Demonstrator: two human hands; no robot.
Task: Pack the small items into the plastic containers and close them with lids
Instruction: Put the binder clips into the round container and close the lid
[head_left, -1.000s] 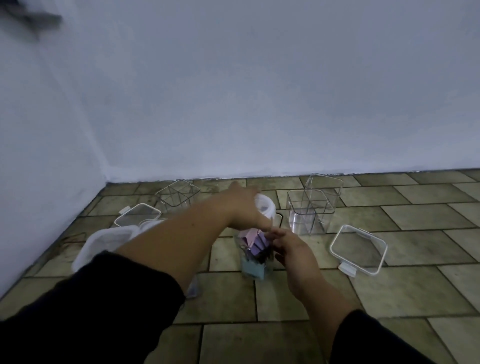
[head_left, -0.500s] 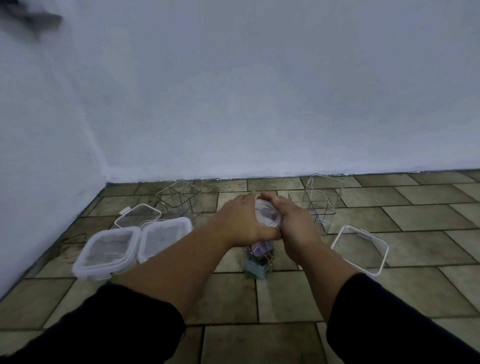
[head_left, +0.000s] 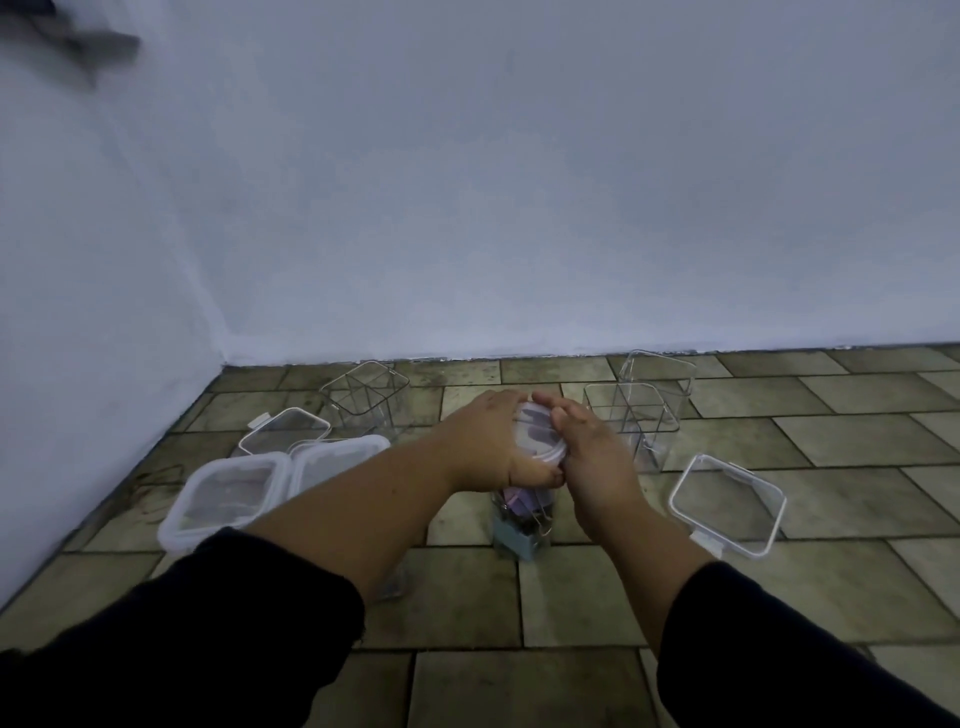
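A: Left to right, quick. Far left on the brown tiled floor (head_left: 467, 613): two shallow square clear boxes with white-rimmed lids on (head_left: 228, 493), side by side, with a loose clear square lid (head_left: 284, 430) behind and an empty clear divided tub (head_left: 366, 389) further back.

B: Hands?

A: Centre. The left hand (head_left: 485, 441) cups the left side of the white-rimmed clear lid (head_left: 537, 434), thumb hooked under its near edge. The right hand (head_left: 592, 457) is curled over the right side, fingers on top. Both are closed around that lid, which sits on the tall clear container packed with purple and teal small items (head_left: 519, 519), standing on the floor between the forearms.

B: Change from a second ago?

A: Then the lid was raised in the left hand only, while the right poked at the items. Half a second ago both hands met on top; now they look to be pressing harder. Filling is probably done, sealing under way. Can't tell if it has snapped shut.

B: Right side?

A: Two empty clear divided tubs (head_left: 631, 421) behind the right hand, and a spare white-rimmed square lid (head_left: 727, 506) lying flat. More packing ahead, likely.
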